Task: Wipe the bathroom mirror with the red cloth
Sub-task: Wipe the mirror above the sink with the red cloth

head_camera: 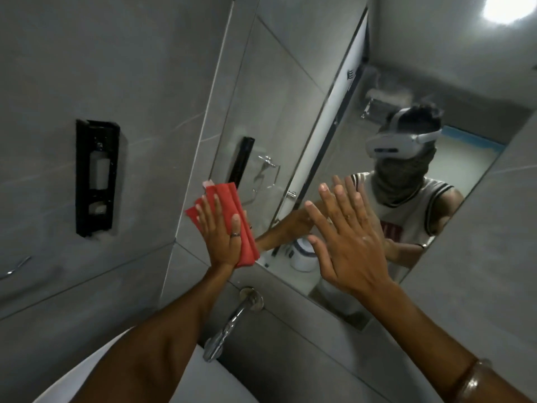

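Grey-tiled bathroom: left hand (220, 232) presses the folded red cloth (232, 219) under flat fingers onto the mirror (290, 126); right hand (345, 237), fingers spread, apparently touches the glass.

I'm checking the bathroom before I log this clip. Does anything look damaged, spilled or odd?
Little stands out. The mirror shows a hazy smear near its top, and the black wall holder looks open. The left hand presses the red cloth flat.

Left hand (220, 231) partly hides red cloth (232, 207).
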The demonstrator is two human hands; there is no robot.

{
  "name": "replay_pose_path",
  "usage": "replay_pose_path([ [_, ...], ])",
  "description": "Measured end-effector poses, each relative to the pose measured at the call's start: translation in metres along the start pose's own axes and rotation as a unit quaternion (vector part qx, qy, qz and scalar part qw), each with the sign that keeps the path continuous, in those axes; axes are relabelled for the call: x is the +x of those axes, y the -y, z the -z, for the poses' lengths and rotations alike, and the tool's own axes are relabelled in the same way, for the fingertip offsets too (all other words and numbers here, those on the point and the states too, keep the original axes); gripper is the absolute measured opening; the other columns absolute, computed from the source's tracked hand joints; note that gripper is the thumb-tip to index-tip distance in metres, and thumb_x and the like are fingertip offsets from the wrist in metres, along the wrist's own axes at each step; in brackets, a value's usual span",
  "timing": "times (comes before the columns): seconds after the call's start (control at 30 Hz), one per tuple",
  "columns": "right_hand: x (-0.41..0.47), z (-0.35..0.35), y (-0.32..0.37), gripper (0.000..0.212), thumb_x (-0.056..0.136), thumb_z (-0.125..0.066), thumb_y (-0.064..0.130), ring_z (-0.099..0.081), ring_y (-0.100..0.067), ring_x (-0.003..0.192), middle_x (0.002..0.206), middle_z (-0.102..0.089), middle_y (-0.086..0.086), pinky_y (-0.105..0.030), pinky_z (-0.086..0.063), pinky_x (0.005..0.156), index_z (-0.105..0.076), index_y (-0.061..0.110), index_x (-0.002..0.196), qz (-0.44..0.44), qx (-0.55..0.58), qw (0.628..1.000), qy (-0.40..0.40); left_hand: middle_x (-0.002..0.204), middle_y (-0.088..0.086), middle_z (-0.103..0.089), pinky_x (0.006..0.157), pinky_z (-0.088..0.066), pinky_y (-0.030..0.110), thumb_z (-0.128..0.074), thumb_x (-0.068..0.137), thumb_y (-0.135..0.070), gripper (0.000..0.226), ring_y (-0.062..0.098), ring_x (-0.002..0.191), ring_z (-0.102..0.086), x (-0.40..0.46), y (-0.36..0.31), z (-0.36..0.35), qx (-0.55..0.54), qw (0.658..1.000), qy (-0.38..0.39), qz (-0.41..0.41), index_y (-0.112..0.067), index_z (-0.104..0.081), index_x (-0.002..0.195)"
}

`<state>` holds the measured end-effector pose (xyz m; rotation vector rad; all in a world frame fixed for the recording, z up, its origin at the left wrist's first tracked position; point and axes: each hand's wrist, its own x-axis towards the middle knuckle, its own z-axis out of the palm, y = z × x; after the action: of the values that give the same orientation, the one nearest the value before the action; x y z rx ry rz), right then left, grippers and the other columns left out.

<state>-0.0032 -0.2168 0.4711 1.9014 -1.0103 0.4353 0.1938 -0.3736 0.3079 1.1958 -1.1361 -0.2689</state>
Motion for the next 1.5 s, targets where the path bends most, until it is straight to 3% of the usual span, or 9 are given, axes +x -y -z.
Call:
replay_pose_path([
  [0.27,-0.056,0.019,-0.025,0.060,0.104,-0.036,0.041,-0.017,-0.035,0.158,0.168,-0.022,-0.018,-0.053,-0.005,0.130,-0.038,0.012,0.156,-0.039,-0.018,0.999,0.030,0.176,0.010,-0.007,0.132,-0.003,0.051,-0.022,0.107,-0.063,0.073,0.035,0.162,-0.007,-0.081,-0.065,-0.055,0.082,0.982,-0.009,-0.170,-0.026,-0.002,0.167],
  [0.5,-0.111,0.060,-0.067,0.059,0.105,-0.035,0.037,-0.008,-0.032,0.159,0.168,-0.020,-0.018,-0.051,-0.004,0.130,-0.033,0.012,0.158,-0.095,-0.022,0.995,0.007,0.176,0.009,-0.011,0.127,-0.019,0.063,-0.046,0.102,-0.062,0.077,0.038,0.161,-0.016,-0.177,-0.132,-0.100,0.096,0.923,0.023,-0.373,-0.028,-0.022,0.166],
  [0.6,-0.134,0.073,-0.083,0.058,0.106,-0.030,0.039,-0.006,-0.029,0.160,0.168,-0.019,-0.016,-0.050,-0.004,0.130,-0.033,0.013,0.158,-0.113,-0.042,0.993,0.011,0.177,0.003,-0.005,0.123,-0.028,0.062,-0.046,0.101,-0.060,0.068,0.033,0.162,-0.010,-0.197,-0.144,-0.099,0.083,0.914,0.050,-0.395,-0.029,-0.032,0.160],
  [0.7,-0.139,0.081,-0.099,0.057,0.107,-0.027,0.041,-0.002,-0.026,0.160,0.168,-0.020,-0.016,-0.048,-0.002,0.130,-0.033,0.013,0.156,-0.138,-0.064,0.988,0.007,0.177,0.001,0.002,0.117,-0.033,0.067,-0.045,0.099,-0.060,0.076,0.031,0.163,-0.003,-0.180,-0.161,-0.091,0.077,0.909,0.075,-0.403,-0.030,-0.020,0.164],
  [0.8,-0.129,0.088,-0.117,0.061,0.108,-0.019,0.044,-0.006,-0.029,0.159,0.167,-0.023,-0.018,-0.048,-0.004,0.130,-0.038,0.011,0.156,-0.165,-0.074,0.983,-0.009,0.177,0.003,0.008,0.123,-0.023,0.068,-0.032,0.102,-0.067,0.080,0.032,0.163,0.005,-0.125,-0.216,-0.086,0.080,0.914,0.067,-0.393,-0.030,-0.003,0.167],
  [0.97,-0.080,0.106,-0.141,0.058,0.105,-0.033,0.037,-0.011,-0.030,0.157,0.167,-0.023,-0.019,-0.046,-0.002,0.130,-0.042,0.008,0.155,-0.182,-0.072,0.977,-0.083,0.176,0.011,0.007,0.131,0.004,0.055,-0.027,0.103,-0.072,0.085,0.031,0.162,0.011,-0.007,-0.377,-0.078,0.071,0.912,0.006,-0.404,-0.021,-0.003,0.167],
  [1.17,-0.035,0.121,-0.150,0.058,0.105,-0.034,0.037,-0.015,-0.036,0.157,0.167,-0.025,-0.021,-0.051,-0.008,0.129,-0.041,0.009,0.155,-0.204,-0.039,0.969,-0.137,0.176,0.014,-0.003,0.131,0.001,0.055,-0.025,0.102,-0.071,0.087,0.037,0.162,0.001,0.056,-0.517,-0.065,0.096,0.913,0.020,-0.397,-0.016,-0.011,0.167],
  [1.33,-0.055,0.120,-0.147,0.059,0.109,-0.021,0.041,-0.012,-0.035,0.158,0.168,-0.023,-0.021,-0.051,-0.007,0.129,-0.036,0.010,0.157,-0.221,-0.052,0.962,-0.150,0.175,0.018,-0.010,0.130,-0.002,0.059,-0.027,0.103,-0.068,0.085,0.040,0.162,-0.004,0.040,-0.487,-0.070,0.090,0.900,0.019,-0.427,-0.013,-0.017,0.167],
  [1.5,-0.110,0.106,-0.118,0.059,0.109,-0.020,0.042,-0.004,-0.027,0.159,0.169,-0.017,-0.017,-0.044,-0.001,0.130,-0.035,0.009,0.157,-0.261,-0.052,0.958,-0.102,0.175,0.016,-0.007,0.130,-0.004,0.061,-0.028,0.105,-0.069,0.081,0.040,0.161,-0.004,-0.044,-0.357,-0.082,0.079,0.891,0.056,-0.443,-0.019,-0.015,0.167],
])
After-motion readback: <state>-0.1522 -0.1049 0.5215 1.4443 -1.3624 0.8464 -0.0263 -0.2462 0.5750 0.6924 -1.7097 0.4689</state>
